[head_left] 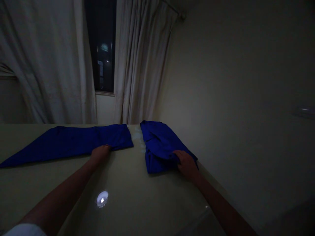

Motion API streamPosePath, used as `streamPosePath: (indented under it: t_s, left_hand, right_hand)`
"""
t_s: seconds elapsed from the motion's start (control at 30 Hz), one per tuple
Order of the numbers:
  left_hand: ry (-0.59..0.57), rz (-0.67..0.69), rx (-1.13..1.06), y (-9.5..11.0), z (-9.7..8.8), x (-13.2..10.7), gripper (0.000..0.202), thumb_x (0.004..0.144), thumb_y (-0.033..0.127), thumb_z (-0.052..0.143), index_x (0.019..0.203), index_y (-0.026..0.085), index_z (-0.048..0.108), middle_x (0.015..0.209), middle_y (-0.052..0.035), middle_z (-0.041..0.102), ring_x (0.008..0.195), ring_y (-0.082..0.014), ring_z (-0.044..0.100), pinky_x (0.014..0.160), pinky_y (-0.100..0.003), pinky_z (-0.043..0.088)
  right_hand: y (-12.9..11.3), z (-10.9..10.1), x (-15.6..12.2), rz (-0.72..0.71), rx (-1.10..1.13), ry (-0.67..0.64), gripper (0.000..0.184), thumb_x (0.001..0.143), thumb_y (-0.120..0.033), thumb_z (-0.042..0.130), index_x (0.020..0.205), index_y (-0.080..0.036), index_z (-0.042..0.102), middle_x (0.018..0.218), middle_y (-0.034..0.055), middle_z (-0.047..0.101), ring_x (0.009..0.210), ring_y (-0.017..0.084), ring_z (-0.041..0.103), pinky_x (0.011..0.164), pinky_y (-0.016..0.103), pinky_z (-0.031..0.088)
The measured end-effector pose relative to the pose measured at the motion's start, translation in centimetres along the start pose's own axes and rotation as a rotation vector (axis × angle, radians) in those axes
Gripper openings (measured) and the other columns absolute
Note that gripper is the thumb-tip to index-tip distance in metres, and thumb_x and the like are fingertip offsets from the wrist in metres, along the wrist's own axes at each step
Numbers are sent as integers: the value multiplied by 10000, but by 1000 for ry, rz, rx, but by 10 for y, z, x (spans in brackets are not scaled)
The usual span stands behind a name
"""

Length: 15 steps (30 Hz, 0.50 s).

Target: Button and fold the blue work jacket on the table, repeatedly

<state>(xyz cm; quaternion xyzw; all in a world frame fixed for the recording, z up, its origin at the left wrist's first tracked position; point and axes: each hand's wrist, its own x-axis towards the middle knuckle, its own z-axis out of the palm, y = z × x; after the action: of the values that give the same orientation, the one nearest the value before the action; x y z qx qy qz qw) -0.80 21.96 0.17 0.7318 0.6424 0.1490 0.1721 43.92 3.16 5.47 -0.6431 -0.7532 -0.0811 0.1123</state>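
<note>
A long blue cloth [73, 141] lies flat on the left of the table, tapering to a point at its left end. At its near edge is my left hand [100, 153], fingers closed on the border. To the right, across a narrow gap, sits a folded blue cloth [159, 141] with layers bunched at its near side. My right hand [186, 163] grips its near right part, thumb and fingers closed around the fabric; some fingertips are hidden by the folds. Whether the two cloths are garments I cannot tell in the dim light.
The glossy table [128, 196] reflects a round lamp near its middle. Pale curtains [140, 65] and a dark window [104, 49] stand behind it. A plain wall [233, 98] runs close along the right side, beside the folded cloth.
</note>
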Motion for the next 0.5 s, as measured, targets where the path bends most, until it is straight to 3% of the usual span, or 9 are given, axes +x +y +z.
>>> streamPosePath:
  t_s: [0.1, 0.2, 0.27, 0.37, 0.5]
  left_hand:
    - [11, -12, 151, 8, -9, -7, 348, 894, 174, 478, 1139, 175, 725, 1196, -247, 734, 1157, -403, 698, 987, -525, 505]
    - [31, 13, 236, 16, -20, -26, 382, 894, 154, 453, 1191, 181, 691, 1165, -240, 737, 1096, -379, 721, 942, -497, 523]
    - [41, 26, 287, 22, -28, -50, 381, 904, 145, 430, 1198, 181, 671, 1121, -226, 748, 1069, -373, 727, 924, -481, 527]
    - [87, -13, 166, 29, -37, -102, 332, 933, 199, 437, 1175, 209, 664, 1031, -188, 765, 1008, -375, 736, 928, -485, 522]
    - [-5, 157, -390, 15, -42, -157, 334, 963, 473, 518, 1173, 276, 688, 1091, -103, 782, 1093, -338, 715, 988, -414, 534]
  right_hand:
    - [-36, 20, -10, -162, 121, -136, 776, 816, -404, 778, 1539, -274, 529, 1620, 127, 474, 1500, 357, 418, 1244, 553, 293]
    - [-74, 47, -21, -175, 243, -171, 762, 860, -628, 724, 1530, -319, 536, 1623, 115, 475, 1507, 360, 409, 1270, 617, 168]
    - [-93, 59, -22, -93, 386, -96, 680, 916, -672, 639, 1484, -302, 586, 1556, 125, 552, 1461, 350, 469, 1256, 600, 220]
    - [-111, 66, -7, 136, 781, -51, 678, 949, -752, 503, 1400, -265, 646, 1431, 145, 650, 1334, 335, 591, 1149, 527, 422]
    - [-123, 65, 27, 446, 1410, -291, 829, 911, -868, 374, 1336, -213, 653, 1323, 153, 708, 1189, 309, 691, 1001, 489, 557]
